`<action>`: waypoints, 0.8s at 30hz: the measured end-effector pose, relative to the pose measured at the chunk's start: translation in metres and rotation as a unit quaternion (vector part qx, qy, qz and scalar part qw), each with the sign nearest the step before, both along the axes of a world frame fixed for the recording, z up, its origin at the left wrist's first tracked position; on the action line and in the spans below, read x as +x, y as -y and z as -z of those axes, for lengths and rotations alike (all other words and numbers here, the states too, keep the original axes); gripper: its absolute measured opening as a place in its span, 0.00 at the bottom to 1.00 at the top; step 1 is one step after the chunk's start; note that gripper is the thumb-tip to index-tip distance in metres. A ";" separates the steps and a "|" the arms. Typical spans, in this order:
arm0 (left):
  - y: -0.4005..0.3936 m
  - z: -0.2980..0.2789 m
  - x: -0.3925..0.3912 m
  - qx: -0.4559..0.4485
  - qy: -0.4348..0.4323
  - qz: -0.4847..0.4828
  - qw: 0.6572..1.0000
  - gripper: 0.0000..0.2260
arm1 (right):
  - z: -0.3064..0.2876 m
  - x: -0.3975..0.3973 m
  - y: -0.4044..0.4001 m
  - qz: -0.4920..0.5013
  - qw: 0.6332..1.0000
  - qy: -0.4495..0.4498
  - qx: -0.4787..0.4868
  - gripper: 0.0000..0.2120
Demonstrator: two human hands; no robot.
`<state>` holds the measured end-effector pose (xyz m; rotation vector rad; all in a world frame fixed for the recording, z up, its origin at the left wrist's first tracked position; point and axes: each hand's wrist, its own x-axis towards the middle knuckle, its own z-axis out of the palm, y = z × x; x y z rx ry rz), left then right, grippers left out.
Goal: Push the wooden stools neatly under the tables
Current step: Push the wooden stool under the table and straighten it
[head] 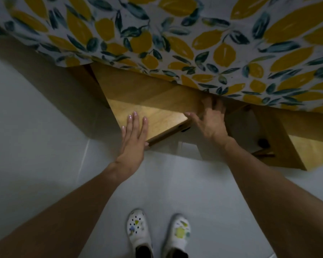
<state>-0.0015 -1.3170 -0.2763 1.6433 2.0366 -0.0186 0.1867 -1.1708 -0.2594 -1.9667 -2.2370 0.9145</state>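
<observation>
Left hand (133, 135): my palm lies flat on the seat's near corner, fingers straight and slightly spread, gripping nothing.
Right hand (210, 121): my fingers splay over the seat's right edge.
Wooden stool (147, 107): partly beneath the lemon-print tablecloth (175, 38).

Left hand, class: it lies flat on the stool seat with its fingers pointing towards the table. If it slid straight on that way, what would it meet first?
The left hand would cross the bare stool seat, then probably meet the hanging edge of the lemon-print tablecloth. Depth is unclear, so it might pass under the cloth instead.
</observation>
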 end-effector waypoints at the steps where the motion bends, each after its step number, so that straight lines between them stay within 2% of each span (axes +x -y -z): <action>1: 0.000 0.001 -0.002 -0.001 -0.006 0.004 1.000 0.32 | 0.000 -0.001 0.000 0.003 1.000 0.003 0.004 0.33; 7: 0.010 0.007 -0.017 0.028 -0.004 0.037 0.999 0.35 | -0.001 -0.004 0.010 0.018 1.000 0.012 0.012 0.35; 10: 0.014 0.004 -0.035 0.040 -0.011 0.063 0.997 0.36 | 0.000 -0.010 0.026 0.036 0.999 -0.014 0.021 0.35; 13: 0.018 -0.001 -0.064 0.028 -0.004 0.108 0.994 0.34 | 0.005 -0.018 0.048 0.077 0.995 -0.055 0.040 0.38; 18: 0.018 -0.005 -0.127 0.027 -0.025 0.186 0.982 0.35 | 0.015 -0.039 0.082 0.107 0.990 -0.061 0.068 0.43; 21: 0.017 -0.004 -0.145 0.034 -0.036 0.202 0.978 0.36 | 0.018 -0.053 0.079 0.161 0.981 -0.096 0.045 0.45; 24: 0.015 0.000 -0.149 0.028 -0.036 0.212 0.976 0.37 | 0.019 -0.069 0.066 0.211 0.975 -0.063 0.022 0.43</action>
